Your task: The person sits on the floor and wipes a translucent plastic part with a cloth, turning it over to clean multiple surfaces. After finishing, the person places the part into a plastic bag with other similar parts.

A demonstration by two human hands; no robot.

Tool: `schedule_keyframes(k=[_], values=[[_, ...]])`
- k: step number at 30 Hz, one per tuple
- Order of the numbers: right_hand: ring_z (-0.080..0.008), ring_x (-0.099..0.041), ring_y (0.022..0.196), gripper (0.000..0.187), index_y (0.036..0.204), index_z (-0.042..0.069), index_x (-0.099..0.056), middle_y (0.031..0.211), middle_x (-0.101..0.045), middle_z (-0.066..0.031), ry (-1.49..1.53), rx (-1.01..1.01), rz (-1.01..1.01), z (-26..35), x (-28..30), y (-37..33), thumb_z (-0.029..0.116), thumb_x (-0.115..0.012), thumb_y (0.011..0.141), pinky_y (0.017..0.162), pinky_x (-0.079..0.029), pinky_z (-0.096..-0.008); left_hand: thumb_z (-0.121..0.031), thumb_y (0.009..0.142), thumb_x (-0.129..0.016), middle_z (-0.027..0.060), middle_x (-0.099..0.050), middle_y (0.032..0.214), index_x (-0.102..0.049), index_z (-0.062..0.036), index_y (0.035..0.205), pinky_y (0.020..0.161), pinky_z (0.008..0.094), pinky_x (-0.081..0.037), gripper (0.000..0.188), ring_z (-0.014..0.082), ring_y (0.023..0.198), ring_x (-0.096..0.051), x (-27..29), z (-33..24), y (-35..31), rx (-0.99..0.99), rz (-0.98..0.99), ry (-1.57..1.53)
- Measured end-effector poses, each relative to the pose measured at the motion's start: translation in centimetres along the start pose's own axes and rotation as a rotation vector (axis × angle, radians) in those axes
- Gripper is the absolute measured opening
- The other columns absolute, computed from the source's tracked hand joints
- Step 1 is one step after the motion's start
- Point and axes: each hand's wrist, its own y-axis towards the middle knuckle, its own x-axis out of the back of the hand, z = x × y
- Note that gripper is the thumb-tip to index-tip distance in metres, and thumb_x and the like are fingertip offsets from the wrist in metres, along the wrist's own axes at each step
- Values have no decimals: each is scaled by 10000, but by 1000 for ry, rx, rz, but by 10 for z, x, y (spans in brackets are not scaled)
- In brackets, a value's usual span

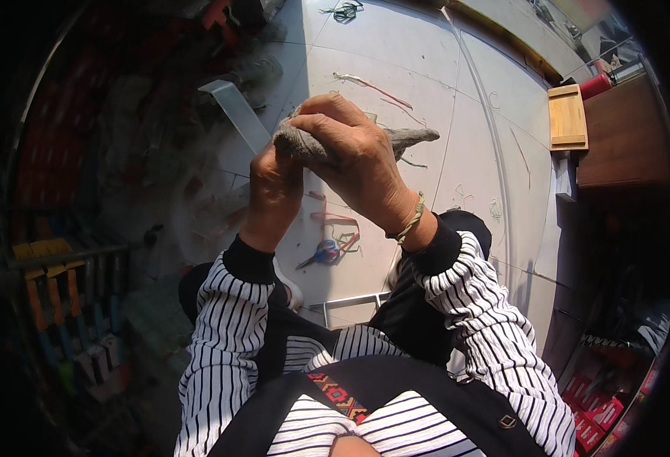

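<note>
Bunched up in front of me is a dirty grey cloth, with one twisted end sticking out to the right. My right hand is closed over it from above, the fingers curled round it. Below and to the left, my left hand is closed against the cloth's left end; its fingers are partly hidden. A pale flat strip with a bent end slants up and left from beside my left hand. Whether that hand also grips the strip cannot be made out.
Blue-handled scissors lie on the tiled floor among red strap scraps. A red-and-white strip lies farther off. A wooden stool stands at right near a red cylinder. Tools with orange handles hang at left.
</note>
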Motion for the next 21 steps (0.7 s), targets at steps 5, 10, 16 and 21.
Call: schedule_keyframes(k=[5,10,16,21], values=[[-246,-595,872,217,926,71,-650,932,-605,-50,10,-132,46,-8,3,-6,88,-713,719,725,-501,-326,-2,925,-531,83,-624,927,-578,14,1086,728,258,-482,168,154,841,-603,-2,3,-3,7,3,43],[-287,-575,903,266,945,73,-571,929,-586,-75,-98,-566,25,-18,18,-1,40,-699,714,757,-462,-375,41,909,-535,108,-634,1088,-575,-6,1189,854,254,-488,287,181,995,-623,-8,5,-1,-67,-72,36],[-283,-554,944,256,960,49,-608,997,-575,-87,-268,-223,27,2,0,-8,30,-679,714,780,-480,-367,81,891,-528,106,-627,989,-574,22,1119,788,261,-491,240,165,893,-612,-11,12,-3,-71,-24,141],[-275,-547,951,206,956,37,-625,1016,-577,-90,-184,-138,3,6,-11,-15,42,-610,750,792,-478,-360,111,876,-514,102,-621,967,-565,29,1114,761,250,-479,257,158,879,-605,-4,18,-5,16,41,157]])
